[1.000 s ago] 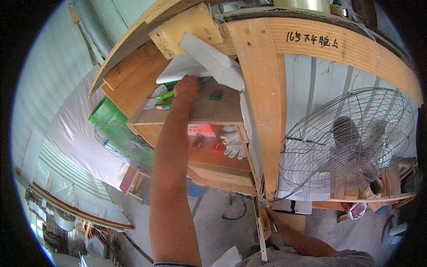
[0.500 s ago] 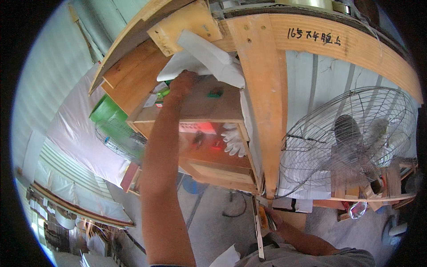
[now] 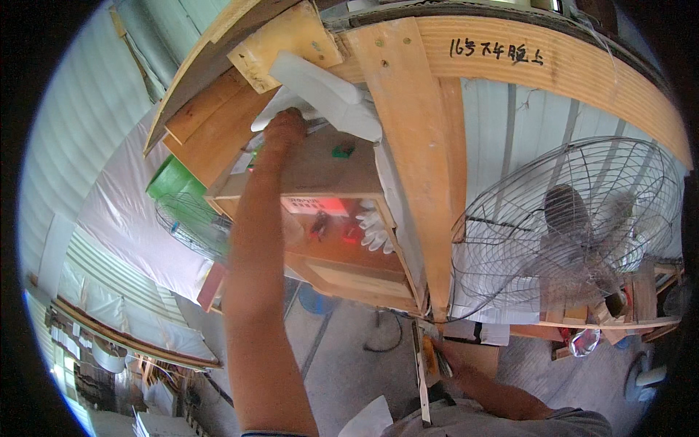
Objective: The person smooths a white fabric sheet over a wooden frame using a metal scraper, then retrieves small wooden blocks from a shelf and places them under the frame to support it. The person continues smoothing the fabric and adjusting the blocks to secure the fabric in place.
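My left arm reaches up to the top of a wooden cabinet [image 3: 328, 164]. There my left hand [image 3: 286, 126] is closed, knuckles up, against white sheeting [image 3: 273, 108]; the fingertips are hidden, so what they hold cannot be made out. A white roll [image 3: 317, 79] hangs over the cabinet top just beyond the hand. A small green item [image 3: 343, 149] lies to the hand's right. Low beside my body, my right hand [image 3: 450, 362] is closed around a yellow-orange object [image 3: 429, 358] of unclear kind, partly hidden, next to a narrow white upright strip [image 3: 422, 379].
A wooden post [image 3: 411, 146] and a crossbeam [image 3: 553, 58] with handwriting frame the cabinet. White gloves [image 3: 375, 229] hang inside its open front. To the right stands a large caged fan [image 3: 568, 218]; a green bin [image 3: 175, 178] and a smaller fan [image 3: 193, 226] are left.
My left hand has shifted slightly left and up along the cabinet top, nearer the white sheeting. The whole view has turned a little. My right hand stays low by my body.
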Action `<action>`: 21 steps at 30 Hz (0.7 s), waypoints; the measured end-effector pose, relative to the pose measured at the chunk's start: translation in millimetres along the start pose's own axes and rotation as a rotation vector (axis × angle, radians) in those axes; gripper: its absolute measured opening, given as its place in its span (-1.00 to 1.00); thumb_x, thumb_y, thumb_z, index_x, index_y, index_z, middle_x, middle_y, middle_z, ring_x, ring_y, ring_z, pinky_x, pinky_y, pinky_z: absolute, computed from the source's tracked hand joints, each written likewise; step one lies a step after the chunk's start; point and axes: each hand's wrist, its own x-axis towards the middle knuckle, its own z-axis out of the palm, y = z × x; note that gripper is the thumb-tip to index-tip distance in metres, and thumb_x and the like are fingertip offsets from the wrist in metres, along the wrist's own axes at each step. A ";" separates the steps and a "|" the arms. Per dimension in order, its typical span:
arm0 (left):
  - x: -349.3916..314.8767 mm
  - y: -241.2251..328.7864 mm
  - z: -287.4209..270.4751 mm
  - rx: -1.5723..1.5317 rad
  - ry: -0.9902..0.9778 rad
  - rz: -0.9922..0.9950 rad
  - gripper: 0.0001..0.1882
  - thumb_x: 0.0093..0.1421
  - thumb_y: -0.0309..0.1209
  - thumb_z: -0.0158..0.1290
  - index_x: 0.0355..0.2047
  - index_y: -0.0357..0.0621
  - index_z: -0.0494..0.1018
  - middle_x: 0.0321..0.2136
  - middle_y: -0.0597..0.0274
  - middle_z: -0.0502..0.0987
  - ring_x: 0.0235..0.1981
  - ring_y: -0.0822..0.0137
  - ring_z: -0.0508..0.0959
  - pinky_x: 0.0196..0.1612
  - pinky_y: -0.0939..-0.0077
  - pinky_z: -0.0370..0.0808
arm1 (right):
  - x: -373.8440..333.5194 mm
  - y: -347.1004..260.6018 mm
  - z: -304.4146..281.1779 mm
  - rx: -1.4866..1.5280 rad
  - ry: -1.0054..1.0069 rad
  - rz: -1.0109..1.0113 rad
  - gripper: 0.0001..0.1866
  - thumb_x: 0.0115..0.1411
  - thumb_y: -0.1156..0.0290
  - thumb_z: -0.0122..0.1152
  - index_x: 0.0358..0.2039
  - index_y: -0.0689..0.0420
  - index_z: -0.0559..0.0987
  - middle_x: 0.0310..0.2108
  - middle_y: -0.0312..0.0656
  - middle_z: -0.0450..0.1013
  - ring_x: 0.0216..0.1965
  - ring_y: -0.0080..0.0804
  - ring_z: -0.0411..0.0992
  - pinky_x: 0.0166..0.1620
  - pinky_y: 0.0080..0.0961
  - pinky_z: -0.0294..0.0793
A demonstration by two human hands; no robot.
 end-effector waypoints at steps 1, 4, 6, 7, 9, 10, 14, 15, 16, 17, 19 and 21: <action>-0.6 -9.4 -7.4 0.152 -0.036 0.156 -0.71 0.16 -0.34 -0.06 -0.21 -0.22 0.54 -0.14 -0.06 0.56 -0.13 0.02 0.57 -0.05 0.14 0.51 | -4.1 -1.9 2.6 0.011 -0.024 0.009 -0.61 0.27 0.14 0.13 -0.04 0.15 0.45 -0.24 -0.14 0.51 -0.30 -0.27 0.55 -0.22 -0.27 0.61; -16.0 -27.5 -23.3 0.051 -0.290 0.149 -0.73 0.11 -0.37 -0.01 -0.23 -0.24 0.54 -0.26 -0.08 0.56 -0.27 0.00 0.57 -0.13 0.15 0.51 | -13.7 -6.6 8.2 0.037 -0.086 0.019 -0.61 0.26 0.15 0.14 -0.03 0.16 0.44 -0.23 -0.14 0.51 -0.29 -0.26 0.55 -0.22 -0.27 0.61; -32.7 -33.0 -28.1 0.276 -0.251 0.321 -0.75 0.10 -0.40 -0.01 -0.24 -0.22 0.54 -0.29 -0.10 0.56 -0.28 -0.01 0.57 -0.14 0.17 0.52 | -14.3 -8.1 9.4 0.044 -0.107 0.023 -0.60 0.26 0.15 0.14 -0.03 0.16 0.44 -0.22 -0.14 0.51 -0.28 -0.26 0.55 -0.22 -0.26 0.61; -39.7 -32.2 -28.9 0.250 -0.189 0.327 -0.75 0.09 -0.40 0.00 -0.25 -0.20 0.54 -0.30 -0.10 0.57 -0.27 -0.01 0.57 -0.15 0.17 0.52 | -13.3 -8.7 8.8 0.067 -0.187 0.028 -0.60 0.26 0.16 0.15 -0.02 0.16 0.44 -0.22 -0.13 0.51 -0.28 -0.26 0.55 -0.22 -0.26 0.61; -47.6 -28.8 -29.9 0.184 -0.114 0.339 -0.76 0.06 -0.41 0.01 -0.27 -0.17 0.55 -0.33 -0.09 0.58 -0.26 -0.01 0.57 -0.17 0.16 0.53 | -10.2 -8.7 6.8 0.049 -0.219 0.023 -0.60 0.25 0.17 0.16 -0.03 0.18 0.44 -0.20 -0.12 0.51 -0.24 -0.25 0.55 -0.17 -0.25 0.61; -49.1 -26.1 -29.5 0.148 -0.140 0.337 -0.76 0.07 -0.39 0.01 -0.26 -0.17 0.55 -0.33 -0.09 0.58 -0.24 -0.02 0.57 -0.16 0.15 0.53 | -8.2 -8.0 5.7 0.036 -0.222 0.021 -0.60 0.25 0.18 0.16 -0.03 0.20 0.44 -0.19 -0.11 0.51 -0.22 -0.25 0.55 -0.15 -0.24 0.60; -47.9 -13.3 -23.3 -0.048 -0.344 0.141 -0.73 0.14 -0.32 -0.01 -0.22 -0.16 0.54 -0.27 -0.09 0.57 -0.19 -0.05 0.56 -0.12 0.13 0.51 | -7.9 -6.0 2.8 0.181 -0.370 0.104 -0.59 0.28 0.16 0.09 -0.04 0.24 0.45 -0.16 -0.05 0.52 -0.20 -0.20 0.56 -0.12 -0.22 0.60; -48.6 -11.5 -21.0 -0.110 -0.348 0.082 -0.72 0.16 -0.29 -0.02 -0.21 -0.17 0.53 -0.25 -0.10 0.56 -0.18 -0.06 0.55 -0.10 0.12 0.50 | -8.5 -5.0 3.7 0.232 -0.412 0.115 -0.58 0.31 0.13 0.03 -0.05 0.25 0.47 -0.17 -0.02 0.53 -0.21 -0.17 0.57 -0.15 -0.20 0.63; -49.9 -9.9 -18.1 -0.125 -0.275 0.107 -0.70 0.19 -0.26 -0.05 -0.20 -0.17 0.52 -0.22 -0.11 0.55 -0.17 -0.07 0.55 -0.09 0.11 0.49 | -9.6 -4.5 5.2 0.280 -0.410 0.143 -0.55 0.34 0.10 -0.03 -0.06 0.27 0.48 -0.18 0.01 0.55 -0.23 -0.14 0.58 -0.19 -0.19 0.65; -52.1 -8.4 -14.6 -0.162 -0.180 0.169 -0.68 0.22 -0.24 -0.07 -0.18 -0.18 0.51 -0.18 -0.13 0.54 -0.15 -0.08 0.54 -0.08 0.10 0.48 | -10.7 -4.2 7.1 0.289 -0.475 0.122 -0.55 0.34 0.10 -0.03 -0.06 0.26 0.48 -0.18 0.01 0.55 -0.23 -0.14 0.59 -0.19 -0.19 0.65; -52.5 -6.8 -9.0 -0.175 -0.115 0.177 -0.65 0.25 -0.20 -0.10 -0.16 -0.20 0.50 -0.14 -0.15 0.53 -0.13 -0.09 0.53 -0.05 0.09 0.46 | -12.8 -4.2 12.1 0.303 -0.488 0.122 -0.56 0.34 0.10 -0.03 -0.06 0.25 0.49 -0.18 0.01 0.55 -0.23 -0.14 0.59 -0.19 -0.20 0.65; -50.3 -6.1 -4.2 -0.128 -0.176 0.068 -0.62 0.26 -0.18 -0.11 -0.14 -0.23 0.48 -0.10 -0.17 0.51 -0.09 -0.09 0.53 -0.03 0.08 0.45 | -14.8 -4.6 17.1 0.304 -0.498 0.109 -0.56 0.34 0.10 -0.03 -0.07 0.25 0.49 -0.18 0.01 0.55 -0.24 -0.15 0.59 -0.20 -0.21 0.65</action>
